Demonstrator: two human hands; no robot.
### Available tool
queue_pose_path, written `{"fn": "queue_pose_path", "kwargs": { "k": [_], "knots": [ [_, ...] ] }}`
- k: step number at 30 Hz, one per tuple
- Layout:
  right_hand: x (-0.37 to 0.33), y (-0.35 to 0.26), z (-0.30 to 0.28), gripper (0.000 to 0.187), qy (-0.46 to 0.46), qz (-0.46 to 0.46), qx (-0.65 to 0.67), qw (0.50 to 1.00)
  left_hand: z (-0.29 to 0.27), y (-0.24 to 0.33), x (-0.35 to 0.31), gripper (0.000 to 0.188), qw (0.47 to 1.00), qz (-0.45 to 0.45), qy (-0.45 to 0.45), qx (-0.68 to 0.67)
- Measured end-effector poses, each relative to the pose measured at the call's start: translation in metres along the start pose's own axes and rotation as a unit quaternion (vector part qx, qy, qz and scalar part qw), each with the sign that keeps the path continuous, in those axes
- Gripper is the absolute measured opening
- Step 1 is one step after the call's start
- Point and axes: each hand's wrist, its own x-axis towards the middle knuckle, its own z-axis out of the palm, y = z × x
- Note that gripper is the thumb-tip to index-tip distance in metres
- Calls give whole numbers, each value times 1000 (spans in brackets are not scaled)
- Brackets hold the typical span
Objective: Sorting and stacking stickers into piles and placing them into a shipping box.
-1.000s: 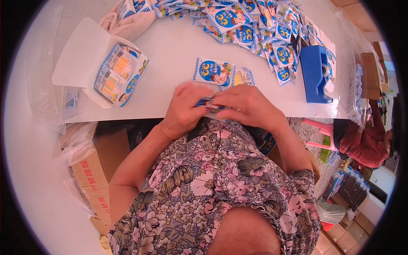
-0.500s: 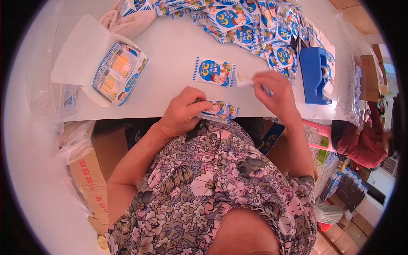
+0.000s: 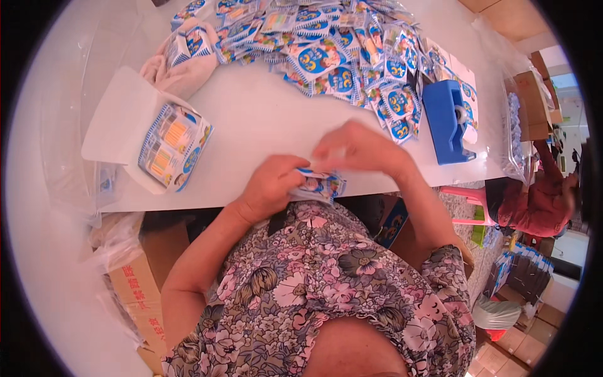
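Observation:
My left hand [image 3: 271, 186] is closed on several small blue-and-white printed packets [image 3: 323, 187], held in a bunch at the table's near edge. Just above and right of the bunch is my right hand [image 3: 363, 149], its fingers bent and smeared by motion. Whether it grips anything is unclear. Across the far side of the table lies a large heap of the same packets [image 3: 321, 58]. To the left stands a white carton [image 3: 119, 103] with its flap up and a printed front showing.
A blue tape dispenser [image 3: 445, 122] stands on the right, beside the heap. A pink cloth [image 3: 183, 72] lies at the far left, with packets on it. Cardboard boxes [image 3: 135, 292] are below the table at left. Another person in red [image 3: 543, 204] is at the far right.
The packet that lay at the table's middle is gone from there. My right hand has moved left, close to my left hand. The whole view has shifted, with more of the heap showing.

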Motion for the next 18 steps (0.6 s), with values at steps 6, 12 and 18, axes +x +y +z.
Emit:
{"fn": "queue_pose_path", "kwargs": {
  "k": [6,12,18],
  "knots": [
    [44,50,-62,32,440,-27,-456,773,7,3,-3,45,989,-90,3,-121],
    [13,-1,7,23,232,8,-243,942,3,7,2,46,993,-66,90,-37],
    [-6,39,-47,17,509,177,-99,837,2,3,2,52,995,-72,-2,-67]
  ]
}}
